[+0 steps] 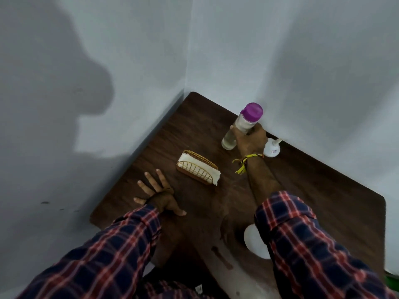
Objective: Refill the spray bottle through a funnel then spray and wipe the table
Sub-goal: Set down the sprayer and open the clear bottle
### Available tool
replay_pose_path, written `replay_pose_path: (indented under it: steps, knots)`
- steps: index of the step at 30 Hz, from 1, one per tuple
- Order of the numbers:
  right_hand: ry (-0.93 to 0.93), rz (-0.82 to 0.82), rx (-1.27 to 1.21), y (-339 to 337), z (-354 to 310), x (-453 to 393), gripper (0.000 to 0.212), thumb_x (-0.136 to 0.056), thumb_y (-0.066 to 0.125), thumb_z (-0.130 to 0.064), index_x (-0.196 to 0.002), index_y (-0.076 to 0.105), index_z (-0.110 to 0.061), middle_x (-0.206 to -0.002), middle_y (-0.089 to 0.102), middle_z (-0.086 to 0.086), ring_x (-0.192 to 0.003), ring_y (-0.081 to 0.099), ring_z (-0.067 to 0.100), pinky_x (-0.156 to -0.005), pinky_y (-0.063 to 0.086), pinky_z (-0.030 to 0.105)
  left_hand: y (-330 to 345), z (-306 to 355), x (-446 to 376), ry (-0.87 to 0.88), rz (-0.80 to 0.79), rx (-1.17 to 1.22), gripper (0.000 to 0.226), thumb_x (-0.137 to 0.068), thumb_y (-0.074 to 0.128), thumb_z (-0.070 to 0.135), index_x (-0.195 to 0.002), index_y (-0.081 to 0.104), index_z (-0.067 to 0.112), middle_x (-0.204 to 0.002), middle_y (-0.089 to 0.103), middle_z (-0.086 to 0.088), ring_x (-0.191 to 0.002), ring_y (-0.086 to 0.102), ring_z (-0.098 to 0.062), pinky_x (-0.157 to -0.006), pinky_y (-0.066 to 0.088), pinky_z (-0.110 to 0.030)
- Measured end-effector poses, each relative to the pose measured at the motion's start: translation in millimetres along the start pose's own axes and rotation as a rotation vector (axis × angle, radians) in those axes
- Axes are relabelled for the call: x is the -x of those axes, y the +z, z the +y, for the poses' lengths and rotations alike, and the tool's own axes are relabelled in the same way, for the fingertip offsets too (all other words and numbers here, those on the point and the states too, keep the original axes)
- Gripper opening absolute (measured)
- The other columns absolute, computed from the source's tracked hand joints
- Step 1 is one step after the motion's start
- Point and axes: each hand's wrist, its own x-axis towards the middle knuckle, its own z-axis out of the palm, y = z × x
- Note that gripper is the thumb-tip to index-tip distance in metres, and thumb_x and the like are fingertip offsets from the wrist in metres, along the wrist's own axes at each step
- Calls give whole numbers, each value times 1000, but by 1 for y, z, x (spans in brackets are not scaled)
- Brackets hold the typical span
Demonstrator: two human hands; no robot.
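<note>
Purple-capped bottle gripped by right hand fingers, left hand splayed flat on table

One head-worn wide-angle view looks steeply down and forward from close above the dark wooden table, facing the corner of the room

The right hand covers the middle of the clear bottle, and its fingers are mostly out of sight behind it. The wrist hides part of the small white bottle, whose label is too small to read. A round white thing, perhaps a funnel, is half hidden under the right sleeve. A green object is cut off by the right edge.
</note>
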Motion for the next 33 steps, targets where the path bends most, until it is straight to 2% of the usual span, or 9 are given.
replay_pose_path:
  steps: [3, 6, 11, 15, 19, 22, 28, 31, 33]
  knots:
    - [-34, 19, -25, -31, 10, 32, 42, -71, 83, -36, -99, 70, -7, -96, 75, 8, -87, 70, 23, -71, 46, 24, 7, -2, 3, 3, -9, 13, 170, -43, 93, 53, -136, -47, 23, -141, -54, -17, -135, -36, -49, -104, -1, -78]
    - [-56, -2, -34, -59, 20, 73, 42, -70, 85, -34, -102, 70, -11, -98, 74, 2, -86, 66, 13, -76, 47, 23, 20, -7, 7, 60, 96, 5, 169, -43, 92, 56, -137, -45, 27, -144, -51, -13, -137, -36, -46, -105, -1, -77]
    - [-32, -133, -60, -80, 50, 127, 41, -70, 85, -36, -104, 71, -17, -95, 75, -5, -85, 69, 8, -78, 57, 26, 58, -18, 17, 229, 298, 36, 127, -71, 79, 51, -155, -11, 21, -162, -19, -11, -147, -16, -40, -117, 0, -63]
    - [-43, -231, -50, -84, 68, 159, 47, -71, 85, -32, -113, 67, -19, -104, 74, -5, -93, 68, 8, -84, 57, 27, 85, -19, 29, 337, 364, 87, 86, -86, 70, 39, -154, 21, 22, -164, 6, -7, -150, 1, -35, -120, 8, -55]
    - [-79, -307, -101, -88, 83, 186, 54, -72, 85, -28, -122, 64, -19, -113, 72, -5, -103, 67, 7, -92, 56, 30, 97, -25, 35, 475, 330, 239, 52, -91, 65, 33, -139, 49, 23, -153, 39, -5, -145, 29, -25, -118, 27, -45]
    - [-87, -356, -102, -94, 96, 206, 57, -74, 84, -29, -126, 61, -21, -118, 70, -5, -109, 64, 6, -98, 52, 28, 99, -32, 39, 561, 335, 293, 37, -91, 65, 31, -127, 61, 23, -134, 61, -2, -124, 55, -19, -105, 45, -37]
    - [-118, -400, -108, -112, 121, 232, 58, -73, 84, -29, -126, 63, -21, -122, 69, -6, -113, 61, 2, -100, 47, 19, 104, -34, 60, 751, 404, 413, 30, -90, 68, 14, -120, 67, 13, -119, 69, -1, -111, 65, -15, -97, 49, -27]
    - [-138, -391, -85, -118, 135, 240, 57, -72, 85, -27, -125, 64, -20, -120, 69, -7, -109, 59, -2, -95, 41, 5, 105, -32, 81, 840, 211, 547, 45, -86, 72, 9, -128, 62, 19, -127, 65, 5, -118, 60, -5, -104, 49, -36]
    - [-136, -380, -78, -122, 142, 244, 57, -72, 85, -28, -124, 64, -20, -120, 69, -6, -108, 56, -5, -92, 37, -1, 105, -28, 102, 916, 75, 585, 60, -81, 77, 15, -136, 55, 26, -135, 59, 10, -126, 53, -1, -108, 45, -36]
